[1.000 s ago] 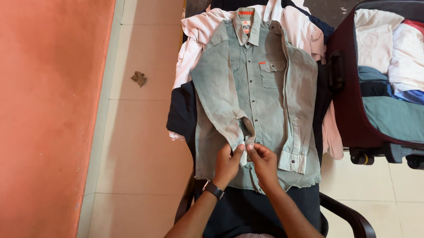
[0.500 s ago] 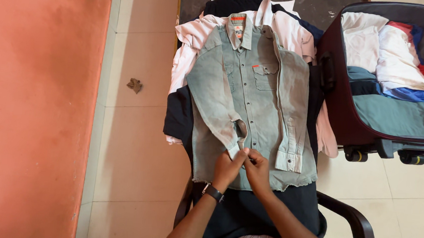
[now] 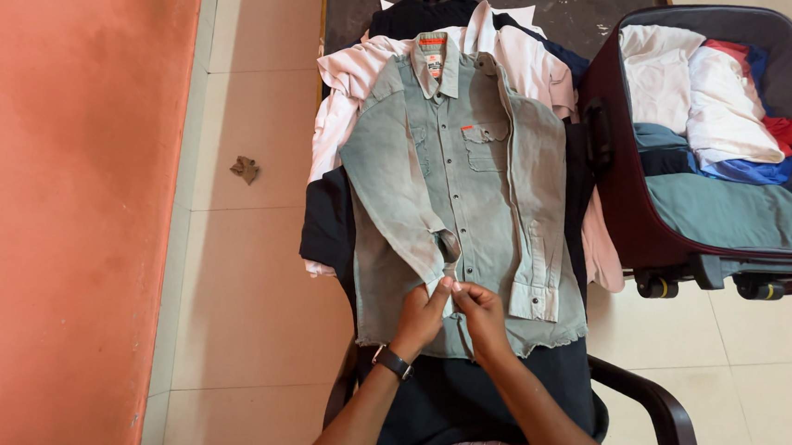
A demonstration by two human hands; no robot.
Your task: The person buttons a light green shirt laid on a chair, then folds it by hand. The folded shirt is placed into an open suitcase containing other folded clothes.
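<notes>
A faded grey-green button shirt lies flat, collar away from me, on a pile of clothes, with both sleeves folded over its front. My left hand, with a dark watch on the wrist, pinches the cuff of the left sleeve near the shirt's lower middle. My right hand pinches the same cuff from the other side, fingertips touching the left hand's. The other sleeve's cuff lies free at the lower right.
Under the shirt lie a pale pink shirt and dark garments. An open maroon suitcase with folded clothes stands at the right. A black chair arm curves at lower right. A small brown scrap lies on the tiles beside the orange floor.
Both hands stay pinched on the sleeve cuff. The view has drifted so the shirt and suitcase sit slightly further left in frame.
</notes>
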